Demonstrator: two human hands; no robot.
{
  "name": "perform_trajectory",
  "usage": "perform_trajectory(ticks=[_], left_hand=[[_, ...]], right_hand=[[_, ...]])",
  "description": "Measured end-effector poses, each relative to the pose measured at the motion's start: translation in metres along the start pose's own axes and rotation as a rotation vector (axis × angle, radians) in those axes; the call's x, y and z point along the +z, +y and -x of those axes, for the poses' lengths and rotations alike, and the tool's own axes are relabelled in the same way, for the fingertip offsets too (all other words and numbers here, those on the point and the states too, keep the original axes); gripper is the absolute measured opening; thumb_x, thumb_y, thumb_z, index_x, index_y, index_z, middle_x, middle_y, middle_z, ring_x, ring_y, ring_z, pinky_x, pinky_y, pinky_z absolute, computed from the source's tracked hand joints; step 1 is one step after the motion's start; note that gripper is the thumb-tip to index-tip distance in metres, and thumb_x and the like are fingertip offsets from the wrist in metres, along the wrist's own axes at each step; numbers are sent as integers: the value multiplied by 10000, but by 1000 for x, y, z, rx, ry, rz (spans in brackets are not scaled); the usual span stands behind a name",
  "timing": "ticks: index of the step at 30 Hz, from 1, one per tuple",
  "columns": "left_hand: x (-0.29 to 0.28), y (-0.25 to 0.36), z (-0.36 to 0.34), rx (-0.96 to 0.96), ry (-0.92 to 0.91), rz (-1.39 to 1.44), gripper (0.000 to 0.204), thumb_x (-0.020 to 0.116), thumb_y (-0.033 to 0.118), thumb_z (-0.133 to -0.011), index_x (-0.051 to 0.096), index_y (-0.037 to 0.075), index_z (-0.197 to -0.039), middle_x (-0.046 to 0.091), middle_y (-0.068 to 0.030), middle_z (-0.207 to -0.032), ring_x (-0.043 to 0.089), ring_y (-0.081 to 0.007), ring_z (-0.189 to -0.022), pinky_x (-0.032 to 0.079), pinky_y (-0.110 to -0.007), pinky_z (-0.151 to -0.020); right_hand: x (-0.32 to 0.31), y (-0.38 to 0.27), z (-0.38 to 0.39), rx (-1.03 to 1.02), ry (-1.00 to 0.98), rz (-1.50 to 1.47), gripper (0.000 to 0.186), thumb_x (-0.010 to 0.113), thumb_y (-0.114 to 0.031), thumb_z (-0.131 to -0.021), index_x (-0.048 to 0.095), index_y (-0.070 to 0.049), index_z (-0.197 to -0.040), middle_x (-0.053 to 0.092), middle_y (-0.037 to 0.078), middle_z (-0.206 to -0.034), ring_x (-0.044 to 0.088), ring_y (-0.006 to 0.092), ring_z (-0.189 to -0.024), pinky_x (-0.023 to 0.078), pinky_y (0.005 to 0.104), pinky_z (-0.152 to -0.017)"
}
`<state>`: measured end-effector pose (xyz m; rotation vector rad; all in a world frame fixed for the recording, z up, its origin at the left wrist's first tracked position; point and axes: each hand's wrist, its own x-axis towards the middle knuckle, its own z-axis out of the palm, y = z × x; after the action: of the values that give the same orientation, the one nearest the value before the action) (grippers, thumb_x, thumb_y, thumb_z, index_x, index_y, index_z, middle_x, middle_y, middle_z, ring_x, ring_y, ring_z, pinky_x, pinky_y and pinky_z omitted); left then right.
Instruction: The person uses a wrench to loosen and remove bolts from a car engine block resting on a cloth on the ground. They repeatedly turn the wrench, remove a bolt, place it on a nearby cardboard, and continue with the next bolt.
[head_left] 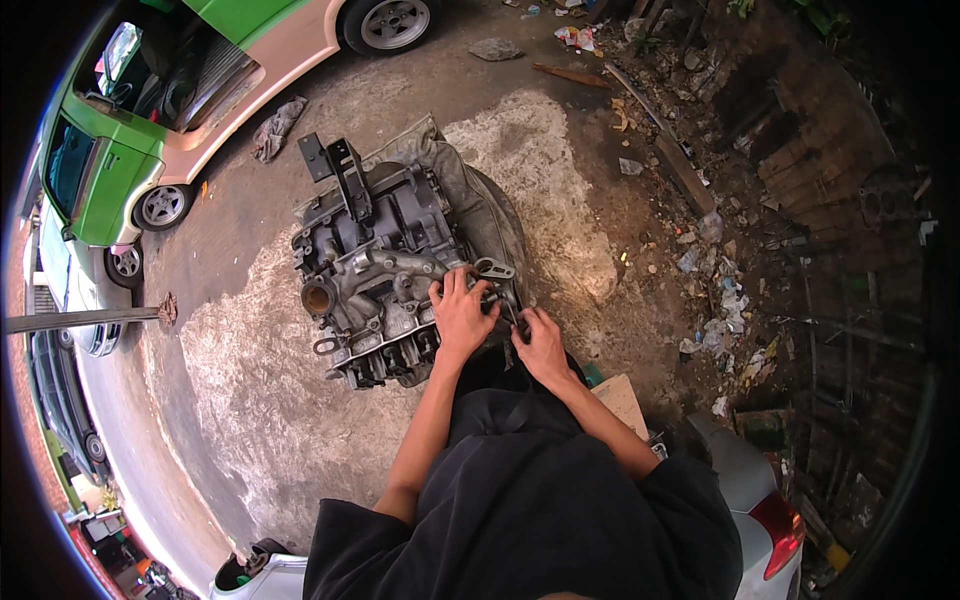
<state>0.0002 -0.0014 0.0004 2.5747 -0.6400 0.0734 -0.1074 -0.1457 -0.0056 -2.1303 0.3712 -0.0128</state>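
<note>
A grey metal engine (385,230) rests in front of me, with a curved intake manifold (375,268) and its round brownish opening across the near part. At the engine's right end, my left hand (462,315) has its fingers bent down around small metal parts next to a flat metal bracket (494,268) with an oval hole. Just right of it, my right hand (542,345) is closed, its fingertips pinching beside the same engine end. The fingers hide what either hand grips.
Dark cloth (480,190) lies beneath and behind the engine. A green and pink vehicle (200,110) stands at the upper left, near a grey rag (278,128). Litter and planks (685,175) line the right side. A silver car's rear (750,500) is close behind me.
</note>
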Motion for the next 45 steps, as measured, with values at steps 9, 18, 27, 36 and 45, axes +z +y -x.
perform_trajectory(ticks=[9, 18, 27, 36, 45], left_hand=[[-1, 1, 0, -8, -7, 4, 292, 853, 303, -738, 789, 183, -996, 600, -31, -1273, 517, -260, -1291, 320, -494, -1090], [-1, -1, 0, 1, -19, 27, 328, 853, 299, -741, 759, 185, -1033, 600, -51, -1284, 518, -275, -1291, 323, -507, -1084], [-2, -6, 2, 22, -33, 57, 524, 842, 258, -741, 653, 118, -1210, 584, -107, -1337, 505, -321, -1321, 324, -527, -1096], [-4, -6, 2, 11, -69, 43, 513, 842, 249, -740, 676, 94, -1199, 572, -108, -1367, 498, -324, -1330, 316, -532, -1120], [-3, -3, 1, -3, -53, 61, 322, 828, 277, -769, 765, 146, -1056, 584, -92, -1353, 495, -304, -1340, 307, -526, -1120]], right_hand=[[-1, -24, -7, 54, -12, -6, 242, 706, -65, -921, 638, 62, -1115, 626, 247, -1023, 660, 451, -907, 539, 494, -808], [-1, -30, 0, -147, 109, 24, 257, 644, -10, -960, 641, 34, -1213, 629, 243, -1157, 660, 478, -1028, 559, 507, -879], [1, -39, -39, -275, 187, -90, 221, 676, -42, -991, 677, 33, -1199, 668, 210, -1148, 682, 417, -1020, 560, 446, -862], [-8, -54, -92, -286, 148, -4, 205, 672, -66, -999, 658, 72, -1150, 640, 230, -1052, 663, 459, -936, 548, 493, -801], [-30, -28, -50, -36, 349, -436, 178, 622, -82, -1070, 665, 87, -1106, 654, 139, -1057, 770, 232, -935, 635, 329, -799]])
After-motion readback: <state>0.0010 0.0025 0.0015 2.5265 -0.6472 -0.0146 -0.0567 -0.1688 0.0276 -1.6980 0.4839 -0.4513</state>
